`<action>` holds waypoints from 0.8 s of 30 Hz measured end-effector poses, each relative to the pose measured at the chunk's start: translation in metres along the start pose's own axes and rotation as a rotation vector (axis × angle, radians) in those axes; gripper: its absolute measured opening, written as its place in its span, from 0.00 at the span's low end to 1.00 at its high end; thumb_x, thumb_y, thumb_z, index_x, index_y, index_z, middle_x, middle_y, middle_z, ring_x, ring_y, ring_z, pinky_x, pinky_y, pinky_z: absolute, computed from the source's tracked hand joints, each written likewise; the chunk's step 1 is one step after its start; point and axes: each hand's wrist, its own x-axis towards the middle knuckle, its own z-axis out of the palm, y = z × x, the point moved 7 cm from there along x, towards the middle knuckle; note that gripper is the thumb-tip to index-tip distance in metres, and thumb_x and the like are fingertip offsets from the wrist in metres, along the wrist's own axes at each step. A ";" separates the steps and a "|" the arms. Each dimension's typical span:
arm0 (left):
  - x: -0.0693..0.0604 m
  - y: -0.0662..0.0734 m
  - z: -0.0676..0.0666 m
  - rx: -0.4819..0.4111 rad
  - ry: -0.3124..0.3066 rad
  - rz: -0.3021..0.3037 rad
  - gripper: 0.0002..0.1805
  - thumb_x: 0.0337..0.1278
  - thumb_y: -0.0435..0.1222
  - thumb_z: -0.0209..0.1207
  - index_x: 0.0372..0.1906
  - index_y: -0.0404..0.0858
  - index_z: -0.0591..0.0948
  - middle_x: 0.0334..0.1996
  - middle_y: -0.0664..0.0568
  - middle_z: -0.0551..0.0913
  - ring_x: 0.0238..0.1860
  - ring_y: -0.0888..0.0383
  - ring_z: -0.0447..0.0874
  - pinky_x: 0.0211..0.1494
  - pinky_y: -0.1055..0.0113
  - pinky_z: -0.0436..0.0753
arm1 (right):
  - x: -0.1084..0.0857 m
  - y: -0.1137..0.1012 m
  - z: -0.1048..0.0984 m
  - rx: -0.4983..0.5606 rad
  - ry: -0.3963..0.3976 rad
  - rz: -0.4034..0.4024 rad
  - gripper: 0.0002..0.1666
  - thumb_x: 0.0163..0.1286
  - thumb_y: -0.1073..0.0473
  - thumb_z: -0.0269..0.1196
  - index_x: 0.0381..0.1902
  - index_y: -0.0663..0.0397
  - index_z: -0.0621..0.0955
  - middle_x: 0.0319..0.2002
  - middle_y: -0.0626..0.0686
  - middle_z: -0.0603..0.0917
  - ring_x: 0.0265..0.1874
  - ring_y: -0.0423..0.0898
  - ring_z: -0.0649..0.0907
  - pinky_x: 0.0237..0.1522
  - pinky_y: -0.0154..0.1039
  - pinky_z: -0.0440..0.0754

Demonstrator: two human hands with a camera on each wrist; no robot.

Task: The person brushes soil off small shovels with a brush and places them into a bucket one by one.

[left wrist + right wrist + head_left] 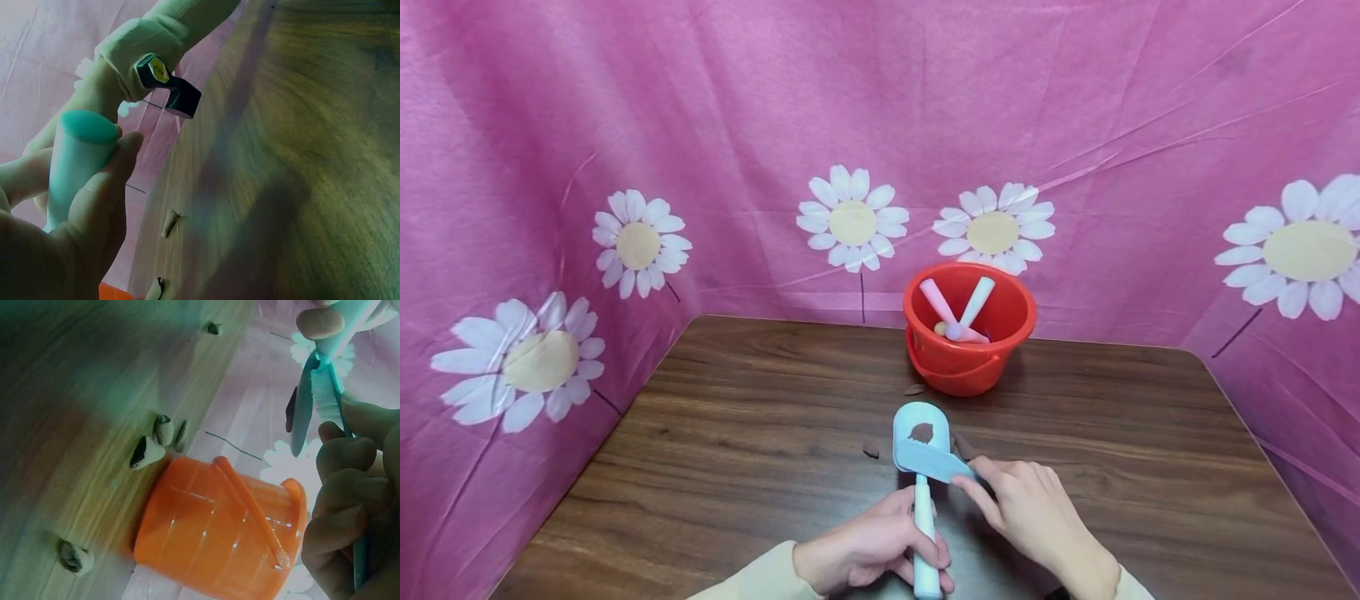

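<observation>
My left hand [887, 537] grips the pale handle of a small light-blue scoop [920, 415]. One brown flake [921, 432] lies in its rounded head. In my right hand [1028, 506] I hold a light-blue brush [325, 394] by its thin handle, with thumb and fingers around it. The brush lies across the near part of the scoop's head, its pale bristles toward it. Another brown piece [962, 447] shows just right of the scoop, partly hidden. The left wrist view shows the handle's end [84, 134] between the left fingers.
A red bucket [970, 371] stands behind the scoop, with pink and white handles [977, 300] sticking up inside. Curled brown pieces lie on the wooden table [760, 400], one left of the scoop [871, 451], one near the bucket [914, 389]. A pink daisy-print curtain [737, 150] surrounds the table.
</observation>
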 end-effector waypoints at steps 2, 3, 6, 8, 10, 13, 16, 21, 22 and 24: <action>0.000 0.000 0.000 0.013 -0.009 -0.008 0.22 0.43 0.20 0.56 0.44 0.37 0.64 0.23 0.48 0.81 0.24 0.56 0.85 0.29 0.65 0.86 | 0.000 -0.001 -0.001 -0.018 0.023 -0.013 0.19 0.56 0.44 0.70 0.19 0.36 0.70 0.11 0.32 0.58 0.12 0.33 0.59 0.14 0.27 0.53; -0.001 0.000 0.000 0.017 -0.010 -0.011 0.22 0.43 0.20 0.56 0.43 0.37 0.64 0.23 0.49 0.81 0.24 0.56 0.85 0.29 0.65 0.86 | 0.000 -0.001 -0.002 -0.026 0.039 -0.019 0.20 0.55 0.44 0.70 0.19 0.37 0.69 0.11 0.32 0.58 0.11 0.33 0.59 0.13 0.27 0.53; -0.001 0.001 0.000 0.028 -0.016 -0.013 0.21 0.42 0.20 0.56 0.43 0.36 0.65 0.23 0.49 0.81 0.24 0.56 0.85 0.29 0.65 0.86 | 0.001 0.001 -0.004 -0.040 0.093 -0.035 0.19 0.54 0.44 0.70 0.19 0.37 0.70 0.10 0.34 0.58 0.10 0.34 0.59 0.12 0.28 0.53; -0.001 0.001 -0.001 0.030 -0.015 -0.011 0.21 0.41 0.20 0.56 0.42 0.36 0.65 0.23 0.49 0.81 0.24 0.57 0.85 0.29 0.65 0.87 | 0.000 0.003 -0.004 -0.047 0.127 -0.042 0.18 0.54 0.44 0.70 0.19 0.37 0.71 0.09 0.34 0.58 0.10 0.35 0.59 0.12 0.29 0.53; -0.001 0.001 -0.001 0.035 -0.016 -0.012 0.20 0.41 0.20 0.56 0.41 0.36 0.66 0.23 0.50 0.82 0.23 0.57 0.85 0.29 0.65 0.86 | 0.000 0.006 -0.004 -0.046 0.153 -0.041 0.17 0.54 0.45 0.70 0.20 0.38 0.72 0.09 0.35 0.57 0.09 0.35 0.58 0.12 0.29 0.53; -0.002 0.000 0.001 0.040 -0.031 -0.019 0.19 0.42 0.20 0.56 0.41 0.36 0.67 0.23 0.50 0.82 0.23 0.58 0.85 0.29 0.67 0.86 | -0.001 0.011 -0.003 -0.044 0.182 -0.016 0.17 0.55 0.46 0.70 0.20 0.40 0.72 0.09 0.36 0.55 0.08 0.36 0.57 0.11 0.30 0.52; -0.001 -0.001 0.002 0.042 -0.047 -0.026 0.18 0.44 0.20 0.57 0.41 0.36 0.68 0.23 0.51 0.82 0.23 0.58 0.85 0.29 0.67 0.86 | -0.002 0.017 -0.002 -0.032 0.194 0.025 0.18 0.55 0.47 0.70 0.20 0.41 0.71 0.09 0.37 0.54 0.08 0.37 0.59 0.11 0.31 0.53; -0.001 -0.002 0.003 0.036 -0.044 -0.033 0.17 0.44 0.19 0.57 0.38 0.38 0.68 0.23 0.50 0.82 0.23 0.57 0.85 0.29 0.66 0.86 | -0.004 0.023 0.003 -0.015 0.199 0.061 0.17 0.56 0.49 0.70 0.21 0.43 0.72 0.08 0.38 0.56 0.07 0.39 0.62 0.11 0.31 0.54; -0.001 -0.003 0.004 0.036 -0.045 -0.039 0.17 0.44 0.19 0.56 0.37 0.38 0.68 0.23 0.50 0.82 0.23 0.57 0.85 0.28 0.67 0.86 | -0.004 0.025 0.004 -0.011 0.201 0.070 0.16 0.55 0.49 0.70 0.22 0.44 0.73 0.08 0.38 0.57 0.07 0.39 0.63 0.11 0.31 0.54; -0.001 -0.005 0.006 0.036 -0.052 -0.053 0.18 0.44 0.18 0.56 0.36 0.39 0.67 0.22 0.50 0.82 0.23 0.58 0.84 0.26 0.70 0.85 | -0.002 0.028 0.005 0.003 0.207 0.088 0.13 0.53 0.51 0.72 0.24 0.45 0.76 0.08 0.38 0.59 0.08 0.39 0.64 0.11 0.32 0.57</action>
